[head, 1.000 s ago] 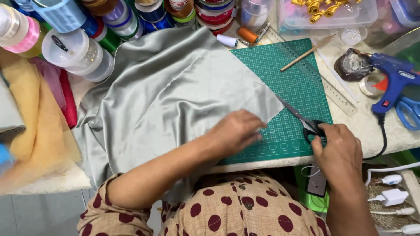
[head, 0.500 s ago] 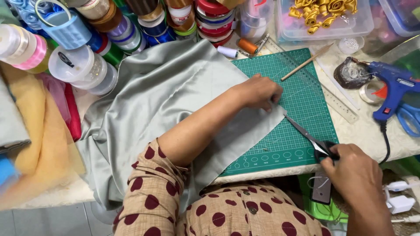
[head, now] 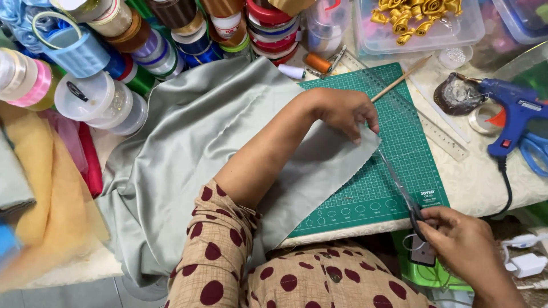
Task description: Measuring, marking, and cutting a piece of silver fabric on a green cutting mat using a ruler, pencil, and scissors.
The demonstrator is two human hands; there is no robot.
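A sheet of shiny grey-green satin fabric lies spread over the table and partly over a green cutting mat. My left hand presses flat on the fabric near its far right corner, fingers spread. My right hand grips the handles of black scissors at the table's front edge; the blades point up and away along the fabric's right edge, their tips near the corner under my left fingers.
Ribbon spools crowd the back of the table. A blue glue gun, a clear ruler, a wooden stick and a plastic box of gold ribbon roses lie right. Yellow fabric is at left.
My left hand has slid from the fabric's near edge to its far right corner. My right hand with the scissors has stayed at the front edge, the blades now reaching along the fabric's edge.
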